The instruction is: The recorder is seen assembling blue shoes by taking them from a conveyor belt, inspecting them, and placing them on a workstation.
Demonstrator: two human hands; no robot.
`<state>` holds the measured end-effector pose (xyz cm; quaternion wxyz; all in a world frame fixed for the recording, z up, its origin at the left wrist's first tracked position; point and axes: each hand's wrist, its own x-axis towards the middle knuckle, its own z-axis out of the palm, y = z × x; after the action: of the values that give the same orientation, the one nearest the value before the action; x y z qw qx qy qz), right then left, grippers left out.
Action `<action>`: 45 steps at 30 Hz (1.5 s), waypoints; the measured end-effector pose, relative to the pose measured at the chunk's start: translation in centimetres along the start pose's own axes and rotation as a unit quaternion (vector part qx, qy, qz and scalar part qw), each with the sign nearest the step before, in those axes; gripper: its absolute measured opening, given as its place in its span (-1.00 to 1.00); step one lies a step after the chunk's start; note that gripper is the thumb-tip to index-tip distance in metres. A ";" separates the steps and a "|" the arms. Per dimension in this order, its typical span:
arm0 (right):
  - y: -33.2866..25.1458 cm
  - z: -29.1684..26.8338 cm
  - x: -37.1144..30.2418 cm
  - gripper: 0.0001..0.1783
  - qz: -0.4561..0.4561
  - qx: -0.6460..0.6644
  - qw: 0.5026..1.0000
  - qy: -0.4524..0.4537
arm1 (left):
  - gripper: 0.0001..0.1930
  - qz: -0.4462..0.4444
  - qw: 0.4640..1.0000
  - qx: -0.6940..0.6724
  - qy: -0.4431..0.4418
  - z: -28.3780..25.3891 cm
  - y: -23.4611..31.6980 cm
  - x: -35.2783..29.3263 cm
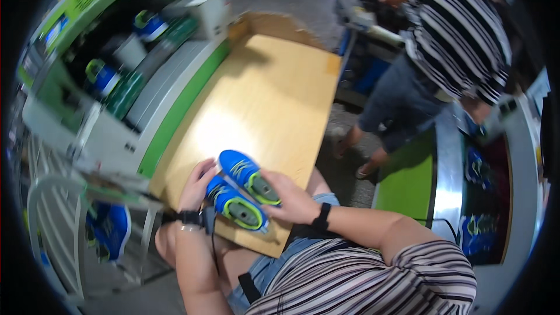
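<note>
Two blue sneakers with lime-green collars and grey insides lie side by side over the near part of a wooden tabletop (274, 76), toes pointing away to the left. My right hand (291, 198) is closed round the heel side of the right sneaker (240, 168). Its fingers partly cover that shoe's rear. Along the outer side of the left sneaker (220, 193), near the toe, my left hand (195, 185) grips with curled fingers; the contact is partly hidden. Black bands circle both wrists.
At left stands a green-and-white machine (186, 105) with blue shoes (105, 76) on dark green forms. A wire rack (58, 216) holds another blue shoe. To the right, a person in a striped shirt (455, 29) stands beside a metal-edged conveyor (449, 169) carrying blue shoes.
</note>
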<state>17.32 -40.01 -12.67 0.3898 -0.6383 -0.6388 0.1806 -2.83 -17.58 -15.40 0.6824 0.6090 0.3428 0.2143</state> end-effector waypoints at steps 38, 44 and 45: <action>-0.1 -0.1 -0.2 -0.04 0.030 0.015 0.999 -0.014 | -0.61 0.001 0.999 0.035 -0.014 0.9 1.2 -0.6; -0.2 -0.2 0.0 -0.04 0.038 0.013 0.999 -0.026 | -0.60 -0.003 0.999 0.033 -0.017 0.7 1.4 -0.5; -0.2 -0.3 0.1 -0.04 0.037 0.015 0.999 -0.029 | -0.60 -0.004 0.999 0.033 -0.018 0.6 1.3 -0.4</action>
<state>17.42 -40.02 -12.34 0.3737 -0.6506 -0.6226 0.2225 -2.51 -18.08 -14.00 0.6685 0.6340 0.3397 0.1892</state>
